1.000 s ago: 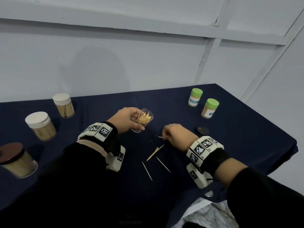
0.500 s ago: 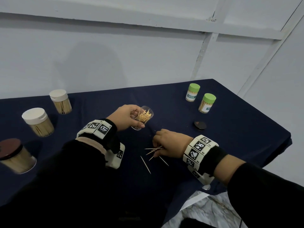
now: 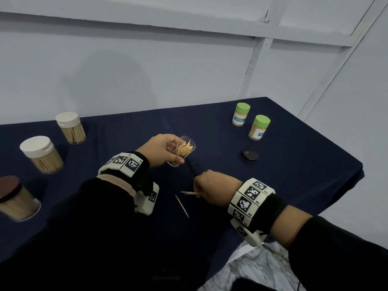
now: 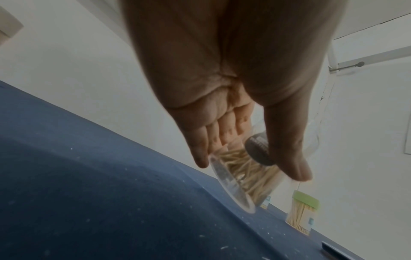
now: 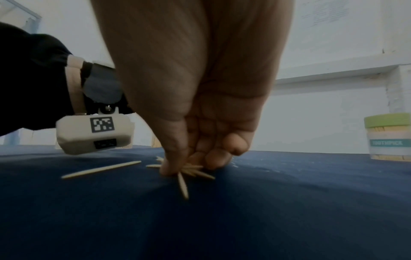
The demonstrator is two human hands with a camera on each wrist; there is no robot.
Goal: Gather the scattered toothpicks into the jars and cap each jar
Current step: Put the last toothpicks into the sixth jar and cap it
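My left hand (image 3: 162,151) grips a clear uncapped jar (image 3: 183,150) partly filled with toothpicks, tilted with its mouth toward the right and held just above the dark blue cloth. In the left wrist view the thumb and fingers wrap the jar (image 4: 244,177). My right hand (image 3: 212,186) is down on the cloth, pinching a small bundle of toothpicks (image 3: 189,193) between thumb and fingers; the right wrist view shows the toothpicks (image 5: 191,171) fanning out under the fingertips. One loose toothpick (image 3: 182,206) lies on the cloth just left of that hand, and appears as a toothpick (image 5: 101,169) in the right wrist view. A dark round cap (image 3: 250,155) lies to the right.
Two green-capped toothpick jars (image 3: 241,114) (image 3: 259,128) stand at the back right. Two white-capped jars (image 3: 71,127) (image 3: 41,154) and a brown-capped jar (image 3: 14,197) stand at the left. The table's right edge (image 3: 357,171) drops to a marbled floor.
My right hand slid toward me along the cloth and drew the scattered toothpicks into a bundle under its fingers. The left hand kept holding the tilted jar in place.
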